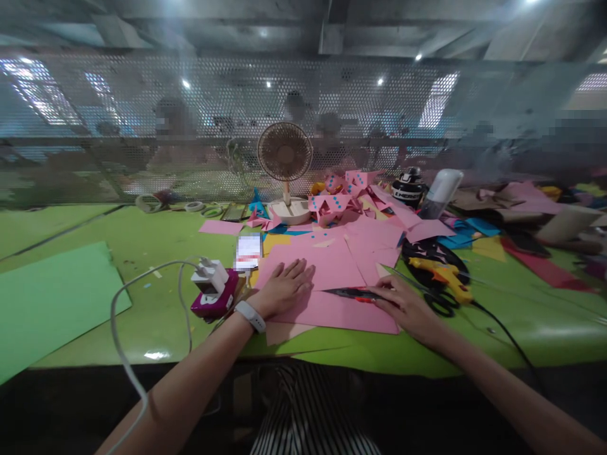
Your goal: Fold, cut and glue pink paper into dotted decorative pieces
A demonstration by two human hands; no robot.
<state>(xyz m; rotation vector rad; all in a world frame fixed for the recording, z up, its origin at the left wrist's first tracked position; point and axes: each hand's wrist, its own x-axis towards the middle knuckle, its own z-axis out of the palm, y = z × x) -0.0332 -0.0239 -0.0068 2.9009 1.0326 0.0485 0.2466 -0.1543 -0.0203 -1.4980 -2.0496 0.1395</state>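
My left hand (288, 285) lies flat with spread fingers on a pink sheet (315, 259), pressing it to the table. A pale watch band (250, 315) circles that wrist. My right hand (399, 303) is closed around the handle end of black-and-red scissors (348, 293), which lie low over the pink paper with the tip pointing left. Its fingers partly cover the handles. Another pink sheet (341, 315) extends toward the table's front edge beneath the scissors.
A yellow glue gun (443, 275) rests by black-handled scissors (441, 303) on the right. Left are a phone (248, 251), a purple power block (215, 302) with a white cable, and green paper (57, 297). Behind stand a fan (285, 155), pink paper shapes (348, 196) and a bottle (441, 193).
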